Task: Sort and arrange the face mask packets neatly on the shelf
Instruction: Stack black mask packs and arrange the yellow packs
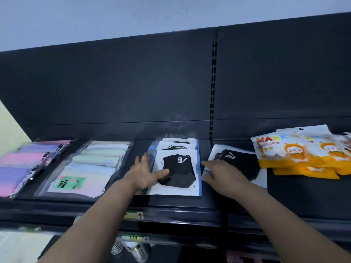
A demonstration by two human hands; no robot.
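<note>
Nearest, below the working level, some spray cans [133, 251] stand on a lower shelf, and yellow-green price tags [133, 215] sit on the front rails; they do not disturb the work.

Above them, the shelf [190, 203] carries four kinds of packets. The left hand [146, 173] lies at the left edge of the stack of black mask packets [182, 168] with its fingers spread wide. Its thumb rests on the front packet, and it holds nothing. The right hand [222, 173] lies flat on a single black mask packet [245, 160] just beside the stack, fingers stretched, forefinger pointing toward the stack.

I judge the sorting mostly done. The pink and purple packets [24, 164] and the pastel packets [89, 166] lie in overlapping rows at the left. Two things are left: the single packet is apart from its stack and askew, and the orange packets [296, 152] make a loose heap at the right. The narrow gap between stack and single packet is free.

Farthest stands the dark back panel [114, 82].
</note>
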